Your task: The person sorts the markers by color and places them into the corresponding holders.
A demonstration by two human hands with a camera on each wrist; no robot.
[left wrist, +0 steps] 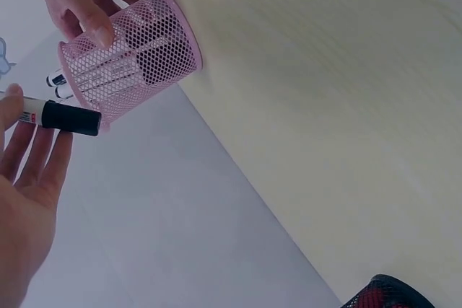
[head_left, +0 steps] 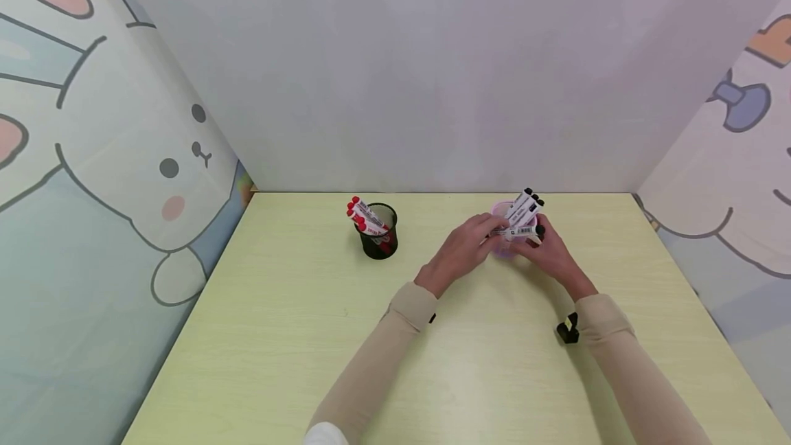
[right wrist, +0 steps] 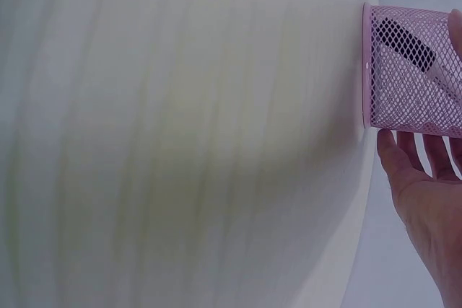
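Note:
My left hand [head_left: 462, 247] pinches a white marker [head_left: 522, 231] with a black cap, just above the rim of a pink mesh pen cup [left wrist: 155, 81]. In the left wrist view the capped end of that marker [left wrist: 71, 118] sticks out past the fingers, outside the cup. Around the side of the pink cup [right wrist: 404, 106] curl the fingers and thumb of my right hand [head_left: 553, 250], steadying it on the table. Several more white markers [head_left: 525, 206] with black caps lean inside this cup, caps up. Its lower part is partly hidden by my hands in the head view.
Left of my hands, a black mesh pen cup [head_left: 380, 250] holds several white markers [head_left: 369, 220] with red caps. Both cups stand near the back edge of the light wooden table [head_left: 296, 314]. A plain pale wall [head_left: 432, 88] rises behind it, with cartoon-printed walls on both sides.

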